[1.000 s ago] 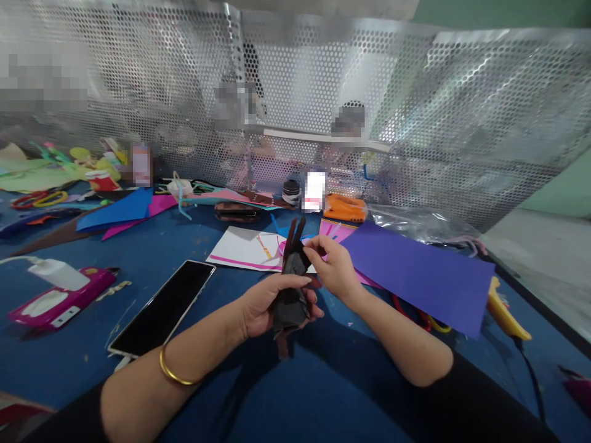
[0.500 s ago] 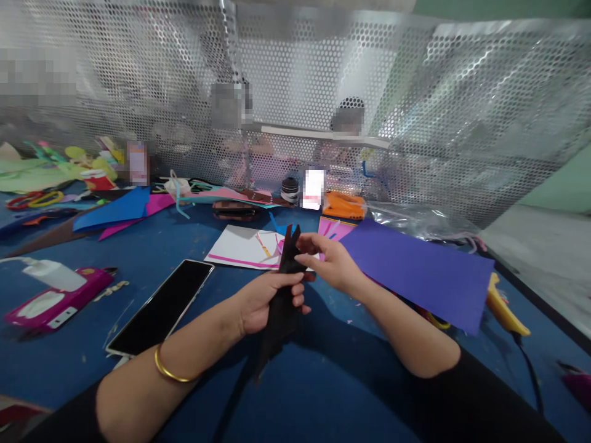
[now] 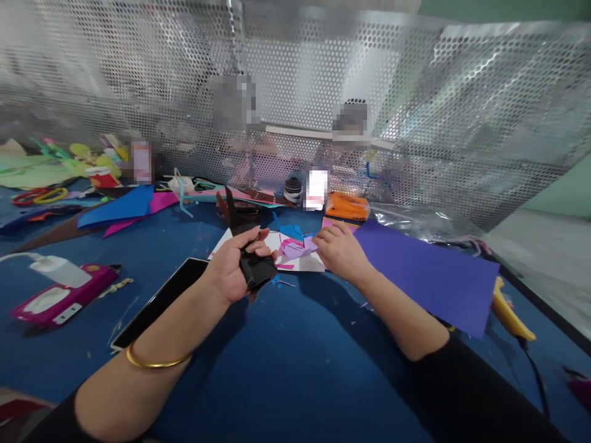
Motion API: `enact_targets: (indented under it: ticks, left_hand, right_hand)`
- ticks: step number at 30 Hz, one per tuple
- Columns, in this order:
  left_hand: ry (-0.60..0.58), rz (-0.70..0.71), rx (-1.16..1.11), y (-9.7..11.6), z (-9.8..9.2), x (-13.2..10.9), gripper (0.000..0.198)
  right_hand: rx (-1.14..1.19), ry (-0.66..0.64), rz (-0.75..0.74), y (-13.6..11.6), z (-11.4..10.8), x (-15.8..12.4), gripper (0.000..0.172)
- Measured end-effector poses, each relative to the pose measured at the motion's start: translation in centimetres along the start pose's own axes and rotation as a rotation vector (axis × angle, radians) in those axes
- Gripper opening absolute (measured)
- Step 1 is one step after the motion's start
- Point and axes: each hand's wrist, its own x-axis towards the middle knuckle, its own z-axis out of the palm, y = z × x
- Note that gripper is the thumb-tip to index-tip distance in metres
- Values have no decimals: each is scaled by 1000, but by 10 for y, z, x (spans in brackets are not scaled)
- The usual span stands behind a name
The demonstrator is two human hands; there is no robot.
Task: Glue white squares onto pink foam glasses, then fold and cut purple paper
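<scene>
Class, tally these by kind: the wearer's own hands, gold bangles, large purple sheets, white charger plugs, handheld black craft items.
Hands: 2 (left hand, right hand)
Gold bangle: 1
Large purple sheet: 1
White charger plug: 1
Black craft item: 1
Total: 6

I count two hands, my left hand and right hand; one gold bangle; one black folded piece; one large purple sheet; one spool; one magenta power strip; one yellow corded tool; one flat phone; and, blurred behind, probably two upright phones.

Magenta power strip left — yellow corded tool right.
</scene>
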Motion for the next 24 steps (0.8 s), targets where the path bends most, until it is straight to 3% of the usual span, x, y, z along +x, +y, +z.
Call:
enact_targets:
  ticks: [7,17,24]
  left_hand:
    - [-14,-14,-5,1,-2,1,22]
    - [-38,-13,30,-2,-6,2,26]
    - [-40,-17,44,-2,-9,5,24]
  right_hand:
    - [-126,-133,-143,-6,17,20,28]
    - [-136,-163,-151,-2,42,20,26]
    - [-131,-153,-121,3,37,22,21]
